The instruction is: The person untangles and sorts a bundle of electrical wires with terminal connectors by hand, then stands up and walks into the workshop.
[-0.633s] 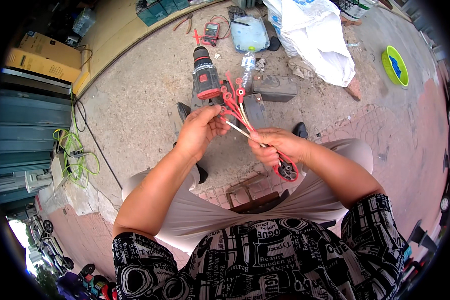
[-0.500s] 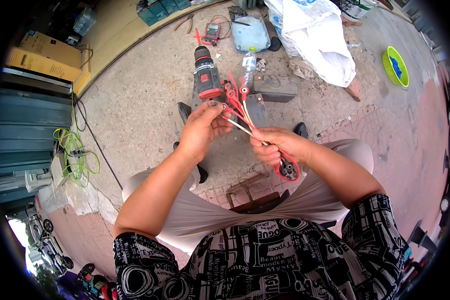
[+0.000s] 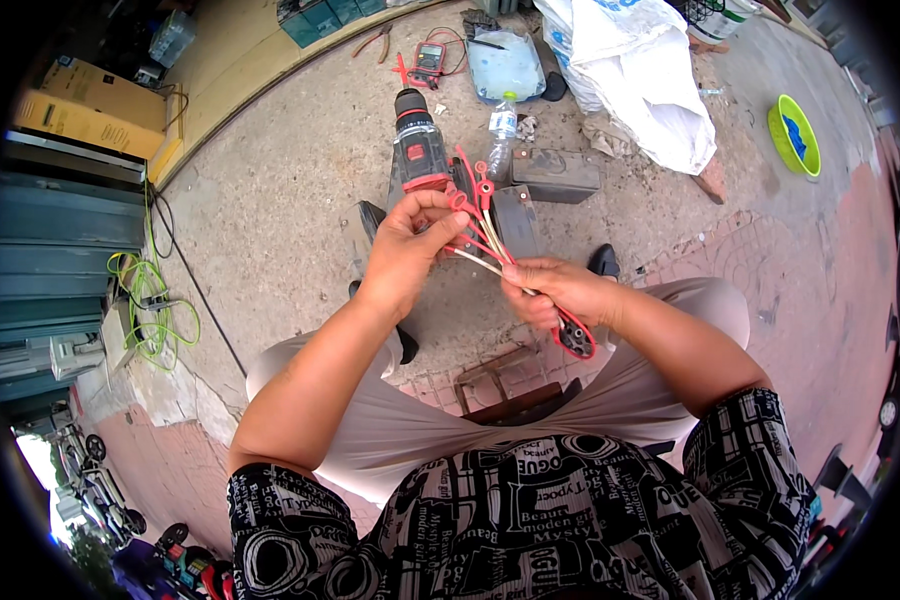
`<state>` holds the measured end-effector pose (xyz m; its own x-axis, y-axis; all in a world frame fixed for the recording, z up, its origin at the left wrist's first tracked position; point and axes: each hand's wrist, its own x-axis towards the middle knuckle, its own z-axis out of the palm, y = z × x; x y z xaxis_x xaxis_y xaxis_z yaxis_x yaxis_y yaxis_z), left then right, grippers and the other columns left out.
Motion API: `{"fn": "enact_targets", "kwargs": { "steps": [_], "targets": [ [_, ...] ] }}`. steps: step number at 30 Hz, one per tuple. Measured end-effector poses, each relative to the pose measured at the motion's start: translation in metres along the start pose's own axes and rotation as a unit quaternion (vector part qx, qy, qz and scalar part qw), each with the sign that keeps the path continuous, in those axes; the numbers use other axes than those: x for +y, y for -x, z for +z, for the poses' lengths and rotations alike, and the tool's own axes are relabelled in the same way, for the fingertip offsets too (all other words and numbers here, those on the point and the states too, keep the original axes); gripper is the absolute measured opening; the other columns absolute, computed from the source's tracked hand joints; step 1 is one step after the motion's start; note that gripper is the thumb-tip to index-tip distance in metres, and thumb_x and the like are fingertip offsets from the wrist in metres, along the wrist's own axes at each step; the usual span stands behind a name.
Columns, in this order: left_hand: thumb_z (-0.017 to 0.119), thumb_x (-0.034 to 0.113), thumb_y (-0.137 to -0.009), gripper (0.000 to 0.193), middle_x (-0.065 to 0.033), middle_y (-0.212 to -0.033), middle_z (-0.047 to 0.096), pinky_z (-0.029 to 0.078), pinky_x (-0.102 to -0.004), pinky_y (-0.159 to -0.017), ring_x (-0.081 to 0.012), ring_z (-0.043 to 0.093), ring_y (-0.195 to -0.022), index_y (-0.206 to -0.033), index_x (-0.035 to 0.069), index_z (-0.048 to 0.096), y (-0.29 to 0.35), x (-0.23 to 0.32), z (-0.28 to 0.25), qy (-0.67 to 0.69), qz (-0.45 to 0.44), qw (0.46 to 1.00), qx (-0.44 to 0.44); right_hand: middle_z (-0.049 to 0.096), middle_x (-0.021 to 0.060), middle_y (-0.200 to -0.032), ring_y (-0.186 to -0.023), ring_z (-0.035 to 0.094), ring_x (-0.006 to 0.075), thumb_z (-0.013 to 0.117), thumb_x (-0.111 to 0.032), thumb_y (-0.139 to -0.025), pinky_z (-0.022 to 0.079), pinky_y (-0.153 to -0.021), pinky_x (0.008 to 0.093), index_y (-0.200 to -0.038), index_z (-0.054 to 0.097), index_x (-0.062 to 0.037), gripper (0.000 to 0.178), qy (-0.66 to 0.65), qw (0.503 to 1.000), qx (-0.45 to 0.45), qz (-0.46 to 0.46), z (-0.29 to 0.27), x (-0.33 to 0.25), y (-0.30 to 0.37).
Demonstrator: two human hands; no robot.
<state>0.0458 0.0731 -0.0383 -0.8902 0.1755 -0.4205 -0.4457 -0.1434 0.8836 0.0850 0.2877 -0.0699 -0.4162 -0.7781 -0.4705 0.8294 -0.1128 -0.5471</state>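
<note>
Over concrete ground [image 3: 290, 170], the right hand [image 3: 555, 290] grips the red and white wires [image 3: 492, 240] at mid-frame while the left hand [image 3: 408, 240] pinches near their ringed ends, seemingly sorting leads, the next move calling for careful separation, with the drill [image 3: 420, 155] crowding just above and a plastic bottle [image 3: 502, 130] at upper centre.

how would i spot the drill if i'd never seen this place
Find the big white sack. Left of it is a clear bottle, and left of that, the black-and-red drill, its nose pointing up the picture. Unlike the small, boxy red meter beyond, it has a thick, rounded black nose.
</note>
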Motion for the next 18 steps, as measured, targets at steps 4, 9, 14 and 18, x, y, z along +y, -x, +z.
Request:
{"fn": "enact_targets", "kwargs": {
  "steps": [4, 9, 14, 18],
  "targets": [
    [0.071, 0.013, -0.082, 0.022, 0.0025, -0.082, 0.059, 0.046, -0.0226, -0.066, -0.0063, 0.056, -0.074, -0.097, 0.010, 0.056, 0.0015, 0.0022, 0.0041, -0.012, 0.020, 1.000, -0.001, 0.032, -0.0060, -0.054, -0.042, 0.028, 0.0058, 0.048, -0.039, -0.096, 0.024, -0.038, 0.0223, -0.082, 0.046, -0.0107, 0.032, 0.008, 0.999, 0.030, -0.010, 0.0002, 0.0008, 0.0001],
    [0.068, 0.013, -0.084, 0.019, 0.0023, -0.087, 0.061, 0.047, -0.0231, -0.070, -0.0067, 0.057, -0.078, -0.099, 0.010, 0.056, -0.0014, -0.0014, -0.0008, -0.027, 0.013, 1.000, -0.003, 0.031, -0.0059, -0.054, -0.043, 0.028, 0.0061, 0.048, -0.039, -0.096, 0.023, -0.039, 0.0227, -0.081, 0.046, -0.0109, 0.032, 0.003, 0.999, 0.039, -0.005, 0.0016, -0.0004, 0.0013],
    [0.063, 0.013, -0.088, 0.021, 0.0018, -0.095, 0.063, 0.047, -0.0241, -0.076, -0.0077, 0.058, -0.083, -0.108, 0.010, 0.057, -0.0002, -0.0002, 0.0002, 0.008, -0.007, 1.000, -0.021, 0.032, -0.0055, -0.053, -0.044, 0.031, 0.0071, 0.044, -0.037, -0.097, 0.028, -0.041, 0.0224, -0.076, 0.045, -0.0106, 0.034, -0.006, 0.999, 0.046, -0.005, 0.0050, -0.0063, 0.0039],
    [0.060, 0.015, -0.090, 0.023, 0.0007, -0.099, 0.064, 0.046, -0.0257, -0.079, -0.0085, 0.058, -0.087, -0.112, 0.010, 0.057, 0.0009, 0.0005, -0.0001, 0.027, -0.016, 0.999, -0.036, 0.030, -0.0055, -0.053, -0.043, 0.027, 0.0072, 0.048, -0.039, -0.096, 0.023, -0.040, 0.0236, -0.082, 0.046, -0.0100, 0.032, -0.011, 0.999, 0.039, -0.012, 0.0022, -0.0021, 0.0028]
  ]
}}
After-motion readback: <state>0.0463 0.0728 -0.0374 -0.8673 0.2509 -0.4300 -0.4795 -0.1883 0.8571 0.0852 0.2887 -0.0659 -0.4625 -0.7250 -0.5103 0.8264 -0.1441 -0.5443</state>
